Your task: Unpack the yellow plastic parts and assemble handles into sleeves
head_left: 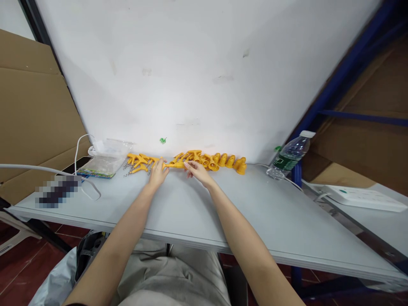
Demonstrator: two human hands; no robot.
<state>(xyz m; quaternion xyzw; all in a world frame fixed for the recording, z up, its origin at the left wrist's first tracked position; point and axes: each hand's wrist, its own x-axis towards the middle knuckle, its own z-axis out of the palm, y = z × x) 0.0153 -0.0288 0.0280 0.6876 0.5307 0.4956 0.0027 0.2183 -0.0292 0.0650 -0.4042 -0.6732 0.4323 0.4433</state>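
Observation:
A yellow plastic piece [176,165] with a narrow stem lies level between my two hands, just above or on the table. My left hand [157,174] is closed at its left end. At its right end, my right hand [196,171] pinches it between thumb and fingers. Left of my hands lie several yellow branched pieces [139,161] with small metal chains [128,168]. Behind and right of my right hand is a heap of yellow pieces [194,155], some with open round ends. A row of yellow cup-shaped pieces [230,161] continues to the right.
A clear plastic bag [103,163], a white cable [76,155] and a blurred dark object [59,191] sit at the left. A tilted water bottle [291,155] is at the right, with a white power strip [363,197] beyond. A white panel [204,85] stands behind the table [188,208].

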